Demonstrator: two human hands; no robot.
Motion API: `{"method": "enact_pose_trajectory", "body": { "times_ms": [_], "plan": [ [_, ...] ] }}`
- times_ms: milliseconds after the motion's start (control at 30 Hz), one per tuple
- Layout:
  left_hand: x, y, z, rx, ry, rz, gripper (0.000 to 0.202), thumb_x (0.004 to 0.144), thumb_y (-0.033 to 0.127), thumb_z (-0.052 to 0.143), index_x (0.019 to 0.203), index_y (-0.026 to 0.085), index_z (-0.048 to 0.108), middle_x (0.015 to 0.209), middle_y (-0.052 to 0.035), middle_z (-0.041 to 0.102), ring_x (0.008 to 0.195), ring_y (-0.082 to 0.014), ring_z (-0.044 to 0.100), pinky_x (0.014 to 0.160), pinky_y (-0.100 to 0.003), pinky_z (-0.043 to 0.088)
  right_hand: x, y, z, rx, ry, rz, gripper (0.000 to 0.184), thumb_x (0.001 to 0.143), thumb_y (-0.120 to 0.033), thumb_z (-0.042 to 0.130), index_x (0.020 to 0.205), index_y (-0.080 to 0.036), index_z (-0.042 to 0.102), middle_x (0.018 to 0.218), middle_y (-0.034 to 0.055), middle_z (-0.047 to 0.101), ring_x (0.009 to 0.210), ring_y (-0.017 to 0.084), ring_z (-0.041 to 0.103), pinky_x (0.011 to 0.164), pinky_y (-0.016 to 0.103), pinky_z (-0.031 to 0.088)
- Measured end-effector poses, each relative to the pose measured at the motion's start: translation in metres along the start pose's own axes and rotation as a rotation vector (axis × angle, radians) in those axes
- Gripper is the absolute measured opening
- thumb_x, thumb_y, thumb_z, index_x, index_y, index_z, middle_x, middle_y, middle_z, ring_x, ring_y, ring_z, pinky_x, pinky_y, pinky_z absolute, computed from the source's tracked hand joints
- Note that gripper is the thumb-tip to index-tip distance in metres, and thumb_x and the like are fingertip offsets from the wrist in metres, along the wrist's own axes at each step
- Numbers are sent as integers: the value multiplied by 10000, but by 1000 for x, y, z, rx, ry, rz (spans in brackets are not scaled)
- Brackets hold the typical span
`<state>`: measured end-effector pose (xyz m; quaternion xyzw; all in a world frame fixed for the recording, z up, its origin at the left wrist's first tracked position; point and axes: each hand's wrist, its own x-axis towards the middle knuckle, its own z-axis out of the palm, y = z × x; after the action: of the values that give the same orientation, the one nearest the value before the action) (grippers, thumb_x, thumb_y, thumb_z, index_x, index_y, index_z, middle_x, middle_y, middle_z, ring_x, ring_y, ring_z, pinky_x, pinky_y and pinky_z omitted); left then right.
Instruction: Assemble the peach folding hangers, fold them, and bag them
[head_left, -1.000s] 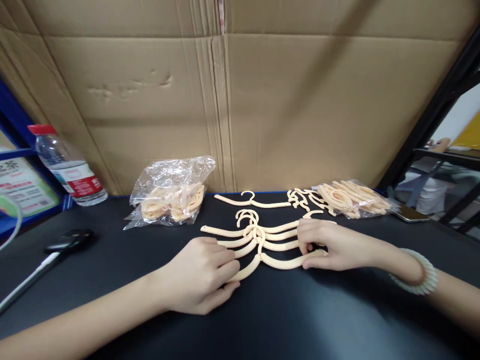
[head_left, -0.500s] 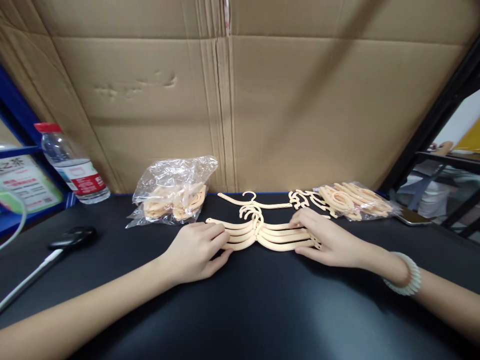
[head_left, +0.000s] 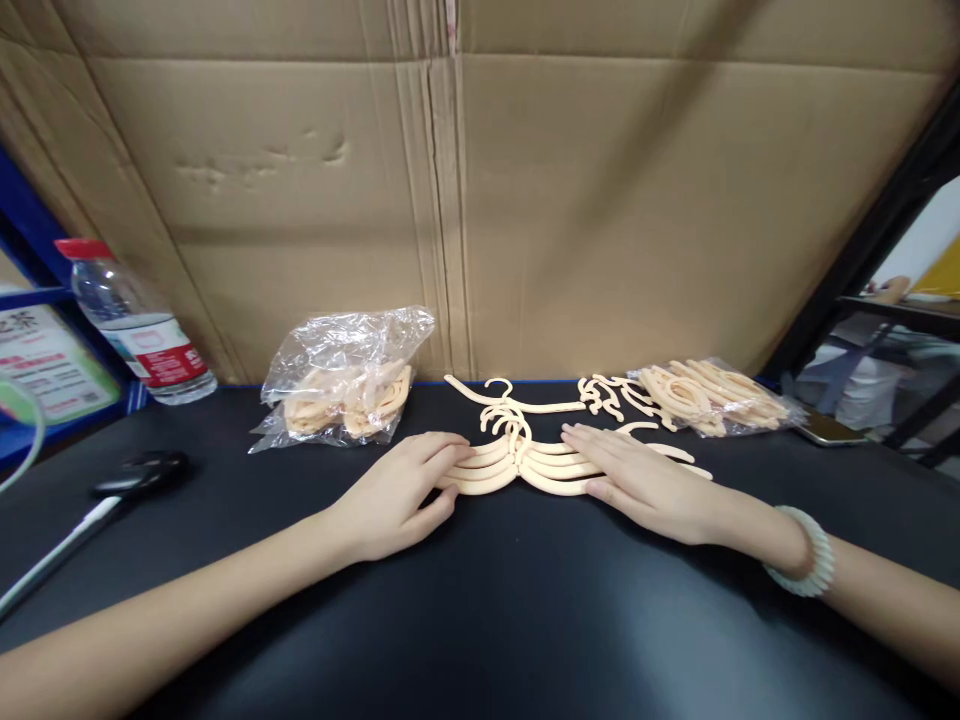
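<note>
Several small cream plastic hangers (head_left: 525, 462) lie bunched together on the black table (head_left: 480, 620), hooks pointing away from me. My left hand (head_left: 397, 492) rests flat on their left arms, fingers stretched out. My right hand (head_left: 637, 478) lies flat over their right arms, fingers extended; a pale bead bracelet (head_left: 806, 552) is on that wrist. One single hanger (head_left: 510, 398) lies just behind the bunch.
A clear bag of hangers (head_left: 345, 385) sits at back left, another open bag with loose hangers (head_left: 705, 395) at back right. A water bottle (head_left: 135, 325) stands far left, a black-tipped tool (head_left: 112, 485) lies left. Cardboard (head_left: 480, 200) walls the back.
The spread hangers were pushed together into a tight bunch and slid away from me. Both hands went from gripping the hanger ends to lying flat on them.
</note>
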<state>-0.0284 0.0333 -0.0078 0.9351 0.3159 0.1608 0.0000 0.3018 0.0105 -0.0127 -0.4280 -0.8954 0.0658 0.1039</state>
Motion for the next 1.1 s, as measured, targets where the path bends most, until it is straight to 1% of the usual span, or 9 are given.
{"method": "enact_pose_trajectory", "body": {
  "times_ms": [167, 400, 567, 700, 800, 967, 1033, 1100],
  "plan": [
    [-1, 1, 0, -23, -7, 7, 368, 879, 156, 452, 1238, 140, 531, 1284, -134, 578, 1175, -260, 557, 1012, -398, 469, 2, 2, 2, -59, 29, 38, 590, 1004, -444, 273, 1475, -103, 378, 1527, 134, 379, 1429, 289, 318, 1168, 535, 283],
    [1, 1, -1, -25, 27, 14, 337, 905, 146, 414, 1209, 127, 560, 1261, -144, 600, 1170, -270, 566, 1025, -427, 463, 3, 1, 5, -81, 27, 24, 608, 1010, -429, 248, 1463, -45, 379, 1524, 158, 373, 1426, 282, 325, 1170, 519, 294],
    [1, 2, -2, -35, 42, 19, 323, 942, 152, 373, 1200, 123, 565, 1242, -145, 610, 1156, -266, 571, 1016, -437, 464, 3, 0, 5, -103, 57, 18, 589, 1010, -428, 277, 1450, -57, 404, 1506, 164, 406, 1402, 287, 371, 1150, 521, 331],
    [1, 2, -2, -42, 55, 14, 304, 953, 162, 367, 1176, 141, 573, 1218, -132, 618, 1140, -259, 574, 1000, -431, 467, 2, -1, 5, -120, 104, -14, 559, 1005, -418, 313, 1413, -66, 462, 1461, 174, 469, 1369, 300, 421, 1127, 521, 367],
    [1, 2, -2, -45, 55, 9, 292, 954, 182, 385, 1180, 149, 567, 1230, -131, 608, 1151, -261, 563, 1004, -433, 459, 2, -1, 5, -124, 141, -30, 551, 994, -423, 352, 1398, -71, 479, 1430, 185, 504, 1346, 316, 449, 1103, 541, 391],
    [1, 2, -2, -49, 62, 10, 281, 948, 235, 428, 1185, 158, 559, 1232, -133, 605, 1150, -267, 559, 995, -431, 456, 3, -2, 4, -152, 161, -53, 559, 985, -441, 382, 1391, -68, 476, 1411, 195, 521, 1325, 333, 467, 1074, 556, 413],
    [1, 2, -2, -49, 71, 15, 291, 928, 249, 467, 1193, 163, 551, 1230, -130, 604, 1152, -269, 555, 994, -430, 452, 3, -2, 4, -160, 186, -67, 539, 981, -434, 401, 1378, -79, 486, 1396, 189, 538, 1314, 329, 476, 1069, 551, 417],
    [1, 3, -3, -51, 75, 23, 323, 879, 241, 528, 1193, 169, 547, 1222, -124, 607, 1148, -274, 553, 993, -430, 447, 3, -1, 3, -160, 211, -87, 509, 968, -421, 441, 1358, -99, 500, 1371, 178, 560, 1298, 319, 487, 1064, 539, 422]
  ]
}}
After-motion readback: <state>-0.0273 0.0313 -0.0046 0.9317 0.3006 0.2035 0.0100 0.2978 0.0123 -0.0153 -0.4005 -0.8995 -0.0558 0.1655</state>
